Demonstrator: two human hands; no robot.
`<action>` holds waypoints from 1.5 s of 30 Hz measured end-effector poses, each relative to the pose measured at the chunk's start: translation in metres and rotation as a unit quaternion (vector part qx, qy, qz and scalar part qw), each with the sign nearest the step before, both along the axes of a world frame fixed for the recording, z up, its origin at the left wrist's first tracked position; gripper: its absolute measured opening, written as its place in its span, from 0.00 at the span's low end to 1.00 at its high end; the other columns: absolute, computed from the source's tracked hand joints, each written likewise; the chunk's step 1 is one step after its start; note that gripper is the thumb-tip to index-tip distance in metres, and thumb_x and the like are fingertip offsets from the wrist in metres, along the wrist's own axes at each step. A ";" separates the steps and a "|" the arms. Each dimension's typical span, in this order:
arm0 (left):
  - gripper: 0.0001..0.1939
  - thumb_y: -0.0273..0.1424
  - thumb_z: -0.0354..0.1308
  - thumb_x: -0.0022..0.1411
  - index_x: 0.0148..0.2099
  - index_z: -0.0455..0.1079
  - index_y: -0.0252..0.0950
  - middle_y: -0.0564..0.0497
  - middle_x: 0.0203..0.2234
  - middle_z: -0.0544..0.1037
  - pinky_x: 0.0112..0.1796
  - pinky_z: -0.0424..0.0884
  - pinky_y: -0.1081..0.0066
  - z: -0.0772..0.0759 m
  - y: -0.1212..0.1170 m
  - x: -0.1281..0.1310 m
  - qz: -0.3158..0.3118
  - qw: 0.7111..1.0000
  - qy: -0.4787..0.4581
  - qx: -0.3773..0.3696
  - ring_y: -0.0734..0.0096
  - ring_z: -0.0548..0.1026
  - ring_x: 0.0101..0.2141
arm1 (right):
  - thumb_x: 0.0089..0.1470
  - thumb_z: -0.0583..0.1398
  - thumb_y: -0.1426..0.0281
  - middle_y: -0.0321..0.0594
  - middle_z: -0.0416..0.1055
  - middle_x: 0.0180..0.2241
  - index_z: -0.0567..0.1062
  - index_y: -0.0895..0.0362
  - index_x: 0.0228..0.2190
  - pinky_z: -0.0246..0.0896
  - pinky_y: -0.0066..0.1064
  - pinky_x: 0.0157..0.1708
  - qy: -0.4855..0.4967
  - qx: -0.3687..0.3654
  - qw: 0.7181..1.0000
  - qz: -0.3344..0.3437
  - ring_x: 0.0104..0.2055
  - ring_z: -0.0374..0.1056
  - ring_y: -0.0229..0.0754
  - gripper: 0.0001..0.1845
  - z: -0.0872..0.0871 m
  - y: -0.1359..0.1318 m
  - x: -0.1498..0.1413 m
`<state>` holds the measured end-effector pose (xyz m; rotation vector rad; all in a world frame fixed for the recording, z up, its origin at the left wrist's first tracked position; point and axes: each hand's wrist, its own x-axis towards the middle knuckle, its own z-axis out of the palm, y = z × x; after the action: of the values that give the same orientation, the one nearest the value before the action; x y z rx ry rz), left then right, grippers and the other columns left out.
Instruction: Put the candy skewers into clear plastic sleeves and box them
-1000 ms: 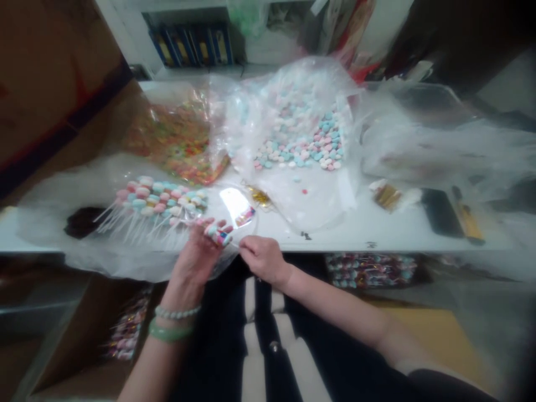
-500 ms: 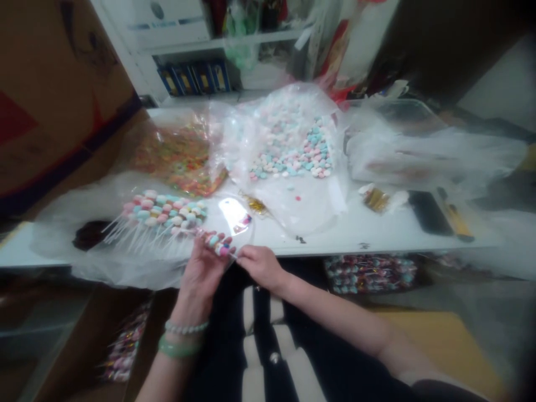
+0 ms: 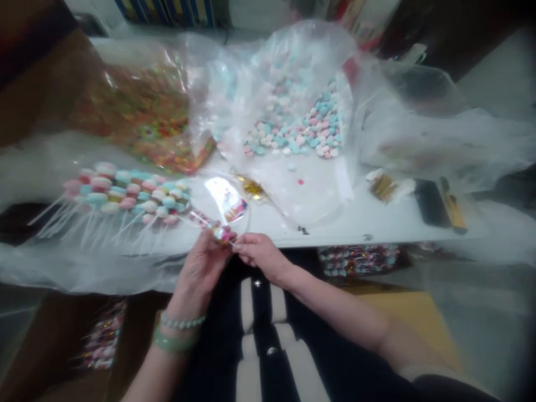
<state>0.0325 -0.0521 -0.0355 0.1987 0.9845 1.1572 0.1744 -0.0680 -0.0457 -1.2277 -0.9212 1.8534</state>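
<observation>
My left hand (image 3: 205,259) is closed around a candy stick (image 3: 224,234) in a clear printed bag, near the table's front edge. Most of the candy is hidden by the fingers. Close beside it, my right hand (image 3: 259,251) pinches the thin white stick at the candy's lower end; whether a tie is there too is too blurred to tell. Just beyond the hands lies a stack of shiny printed bags (image 3: 226,198), with a bunch of gold twist ties (image 3: 253,188) to its right. Left of them, pink, white and blue candy sticks (image 3: 129,192) lie in a pile on plastic.
A clear bag of pastel candies (image 3: 293,134) lies open at the back, beside a bag of orange gummies (image 3: 146,128). To the right are more gold ties (image 3: 383,187), a dark flat object (image 3: 431,204) and a yellow cutter (image 3: 454,209). Boxes below hold wrapped candy sticks (image 3: 100,338).
The view has tipped downward, so the table things sit higher. My left fingers have closed further over the wrapped candy, and the right hand still pinches its stick end.
</observation>
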 end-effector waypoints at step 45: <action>0.17 0.43 0.69 0.54 0.35 0.69 0.37 0.55 0.24 0.73 0.24 0.65 0.75 -0.017 -0.016 0.008 -0.001 0.958 0.277 0.067 0.74 0.70 0.23 | 0.44 0.64 0.66 0.26 0.60 0.16 0.71 0.56 0.29 0.44 0.23 0.18 0.114 -0.085 0.986 -0.088 0.17 0.52 0.30 0.10 -0.015 0.029 0.003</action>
<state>0.0401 -0.0679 -0.0529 0.6597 1.3932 1.1919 0.1770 -0.0387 -0.0612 -1.1282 -0.5236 1.9113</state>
